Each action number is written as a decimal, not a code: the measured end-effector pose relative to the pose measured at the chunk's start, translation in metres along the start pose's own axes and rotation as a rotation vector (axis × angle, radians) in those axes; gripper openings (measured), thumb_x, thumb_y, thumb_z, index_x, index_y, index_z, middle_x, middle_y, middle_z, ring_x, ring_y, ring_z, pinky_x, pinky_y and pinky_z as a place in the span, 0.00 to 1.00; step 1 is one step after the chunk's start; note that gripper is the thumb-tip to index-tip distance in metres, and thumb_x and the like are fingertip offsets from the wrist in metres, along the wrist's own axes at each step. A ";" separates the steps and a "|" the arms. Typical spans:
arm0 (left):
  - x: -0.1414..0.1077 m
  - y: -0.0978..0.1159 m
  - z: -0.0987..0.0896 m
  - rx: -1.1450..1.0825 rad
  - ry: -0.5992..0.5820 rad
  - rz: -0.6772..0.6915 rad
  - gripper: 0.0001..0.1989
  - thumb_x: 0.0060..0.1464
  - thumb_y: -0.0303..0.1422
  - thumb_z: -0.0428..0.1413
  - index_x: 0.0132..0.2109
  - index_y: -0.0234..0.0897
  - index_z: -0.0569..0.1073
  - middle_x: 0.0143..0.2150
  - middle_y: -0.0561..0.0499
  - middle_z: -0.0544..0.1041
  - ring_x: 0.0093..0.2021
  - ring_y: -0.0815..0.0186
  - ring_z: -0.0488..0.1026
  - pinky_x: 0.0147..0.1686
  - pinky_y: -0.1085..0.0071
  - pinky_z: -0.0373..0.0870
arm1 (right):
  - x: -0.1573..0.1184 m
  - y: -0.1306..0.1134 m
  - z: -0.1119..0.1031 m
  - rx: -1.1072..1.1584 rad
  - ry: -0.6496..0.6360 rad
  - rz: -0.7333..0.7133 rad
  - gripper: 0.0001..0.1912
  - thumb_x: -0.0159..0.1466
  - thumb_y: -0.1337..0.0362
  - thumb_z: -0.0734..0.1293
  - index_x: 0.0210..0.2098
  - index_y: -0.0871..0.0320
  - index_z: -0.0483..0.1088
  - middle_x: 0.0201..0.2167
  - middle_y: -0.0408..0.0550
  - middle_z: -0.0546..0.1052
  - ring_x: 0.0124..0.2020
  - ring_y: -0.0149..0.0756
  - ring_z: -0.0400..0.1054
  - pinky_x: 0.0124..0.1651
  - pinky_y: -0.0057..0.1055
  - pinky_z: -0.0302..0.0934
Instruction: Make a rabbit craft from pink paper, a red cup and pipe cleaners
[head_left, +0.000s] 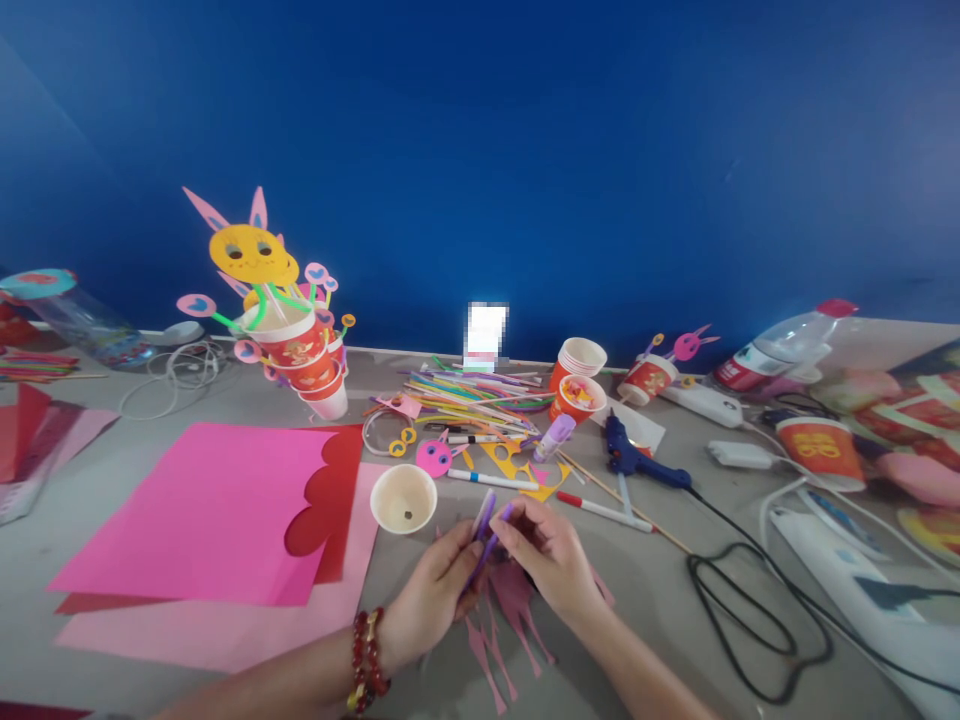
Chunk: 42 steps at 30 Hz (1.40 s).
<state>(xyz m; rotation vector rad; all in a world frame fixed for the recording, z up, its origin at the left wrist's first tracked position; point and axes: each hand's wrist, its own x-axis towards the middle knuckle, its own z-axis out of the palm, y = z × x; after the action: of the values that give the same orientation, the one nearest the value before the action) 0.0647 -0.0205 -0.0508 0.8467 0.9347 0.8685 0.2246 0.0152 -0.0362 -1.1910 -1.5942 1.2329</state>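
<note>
My left hand [435,580], with red beads at the wrist, is closed around slim purple pipe cleaners [489,545]; whether this is one folded piece or two, I cannot tell. The fingertips of my right hand [547,550] pinch the purple length near its upper end. Beneath both hands lies a cut pink paper scrap [517,605] with long thin points. Just beyond my left hand stands a paper cup [403,500], seen from above with a small dark spot inside. A pink paper face [433,458] with googly eyes lies behind it.
Pink and red paper sheets [202,510] lie left, below stacked decorated cups [292,345]. A pile of pipe cleaners [472,400] lies at the back. To the right are a blue glue gun [637,455], its black cable [739,600], a red-capped marker [604,511] and a power strip [847,590].
</note>
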 end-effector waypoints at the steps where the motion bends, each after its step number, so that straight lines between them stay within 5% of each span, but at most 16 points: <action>1: 0.000 -0.001 0.000 0.014 -0.006 -0.001 0.23 0.54 0.52 0.56 0.41 0.35 0.70 0.23 0.60 0.59 0.18 0.77 0.50 0.16 0.77 0.44 | 0.000 0.000 0.000 -0.019 0.003 -0.004 0.12 0.64 0.56 0.66 0.30 0.58 0.68 0.24 0.41 0.67 0.25 0.30 0.60 0.28 0.24 0.56; 5: -0.003 -0.001 -0.001 0.124 -0.037 0.043 0.24 0.58 0.52 0.52 0.44 0.34 0.74 0.25 0.57 0.62 0.22 0.74 0.53 0.20 0.76 0.50 | -0.001 0.001 -0.001 -0.044 0.031 0.001 0.14 0.63 0.55 0.67 0.27 0.58 0.65 0.22 0.39 0.63 0.24 0.29 0.56 0.26 0.24 0.53; 9: -0.005 0.004 -0.003 0.251 0.064 0.109 0.25 0.58 0.53 0.48 0.33 0.34 0.73 0.25 0.54 0.66 0.26 0.70 0.59 0.25 0.73 0.58 | -0.001 0.000 -0.002 -0.009 -0.008 0.006 0.13 0.64 0.56 0.65 0.28 0.58 0.66 0.23 0.39 0.63 0.24 0.29 0.56 0.26 0.24 0.53; 13: -0.004 0.007 -0.002 0.205 0.126 -0.003 0.27 0.55 0.56 0.49 0.25 0.37 0.64 0.19 0.58 0.59 0.20 0.72 0.54 0.20 0.74 0.51 | -0.001 0.002 -0.003 -0.032 0.008 0.004 0.12 0.64 0.57 0.65 0.29 0.58 0.66 0.22 0.39 0.63 0.23 0.28 0.56 0.24 0.23 0.53; 16: -0.003 0.005 -0.001 0.113 0.091 -0.038 0.26 0.55 0.56 0.50 0.26 0.37 0.62 0.17 0.60 0.56 0.17 0.74 0.50 0.17 0.75 0.45 | -0.001 0.007 -0.003 -0.049 0.048 -0.004 0.11 0.64 0.58 0.65 0.28 0.57 0.65 0.22 0.39 0.63 0.23 0.29 0.56 0.25 0.23 0.54; 22: -0.003 0.004 0.001 0.129 -0.002 0.151 0.21 0.60 0.49 0.50 0.39 0.33 0.70 0.22 0.59 0.60 0.17 0.77 0.52 0.17 0.78 0.48 | 0.002 0.010 -0.001 0.059 0.050 0.033 0.13 0.63 0.56 0.66 0.28 0.57 0.64 0.21 0.38 0.62 0.22 0.28 0.56 0.24 0.23 0.55; 29: -0.003 0.000 -0.001 0.131 0.003 0.107 0.18 0.62 0.47 0.48 0.39 0.36 0.67 0.23 0.60 0.59 0.16 0.77 0.50 0.15 0.78 0.48 | 0.002 0.002 0.002 0.028 -0.003 0.019 0.17 0.63 0.54 0.66 0.24 0.57 0.62 0.19 0.37 0.59 0.21 0.28 0.54 0.24 0.24 0.52; 34: -0.005 0.007 -0.003 0.341 0.033 0.258 0.14 0.65 0.40 0.48 0.42 0.36 0.73 0.31 0.52 0.70 0.31 0.68 0.65 0.34 0.74 0.64 | 0.001 0.002 0.000 0.023 0.008 0.028 0.17 0.63 0.53 0.66 0.25 0.56 0.61 0.20 0.37 0.59 0.21 0.28 0.54 0.24 0.24 0.53; 42: -0.006 0.015 -0.002 0.460 0.018 0.317 0.16 0.64 0.39 0.48 0.50 0.38 0.76 0.41 0.47 0.76 0.42 0.61 0.70 0.46 0.68 0.65 | 0.002 0.003 -0.005 -0.055 0.025 0.024 0.17 0.65 0.52 0.64 0.26 0.57 0.65 0.20 0.39 0.65 0.21 0.29 0.60 0.24 0.24 0.57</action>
<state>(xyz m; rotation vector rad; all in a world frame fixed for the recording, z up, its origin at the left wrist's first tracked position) 0.0571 -0.0189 -0.0366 1.4132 1.0515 0.9455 0.2295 0.0187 -0.0374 -1.2585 -1.6085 1.1917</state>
